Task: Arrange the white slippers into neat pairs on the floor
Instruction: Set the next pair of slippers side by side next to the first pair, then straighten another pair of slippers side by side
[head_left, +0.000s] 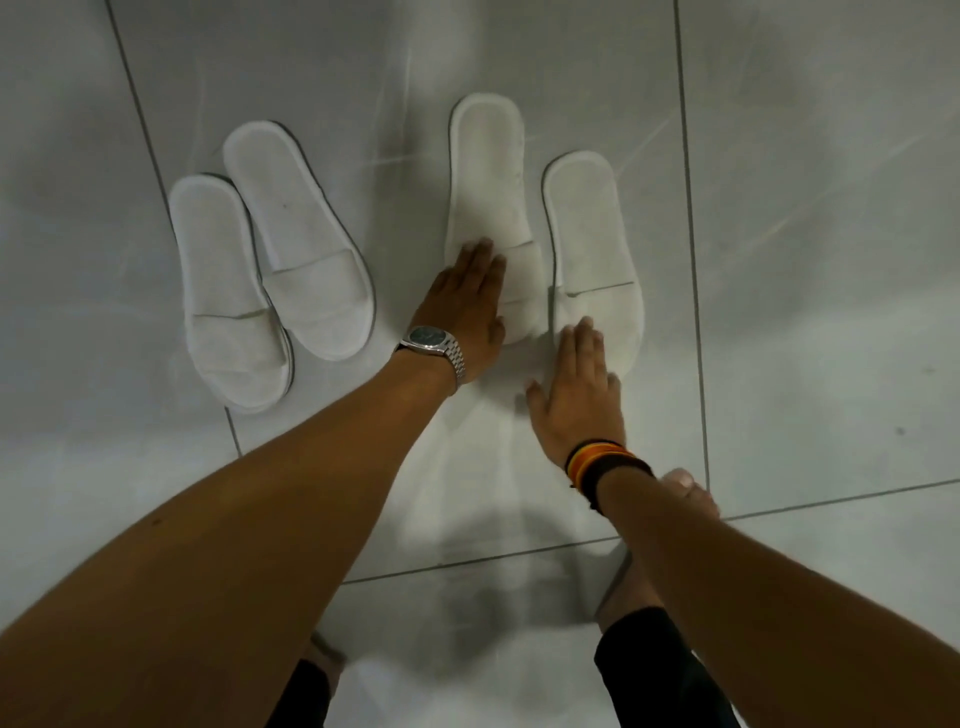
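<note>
Grey glossy floor tiles (810, 208), dark grout lines running away from the viewer and across near the feet. Landmark: the watch (431, 347) on the left wrist.

Nearest, below the watch: both forearms reach forward; a bare foot (691, 493) shows behind the right wrist, which wears striped bands (597, 460). Bare tile lies open on every side of the slippers, widest to the right of the watch past the far grout line.

Right hand (576, 400), right of the watch and slightly nearer: flat, fingers spread a little, holding nothing; fingertips (584, 332) lie on the near toe end of the right slipper (592, 239).

Left hand (467, 306), just beyond the watch: flat, fingers together, palm down on the strap of the second slipper (488, 171), gripping nothing. These two slippers lie side by side, a narrow gap between, ends uneven: the second one sits farther off.

Left of the watch, the other pair: near-left slipper (218, 270) and its mate (291, 218), edges overlapping, both tilted, untouched.

All four: white terry, open-toe, thin dark sole edge, faint smudges.
</note>
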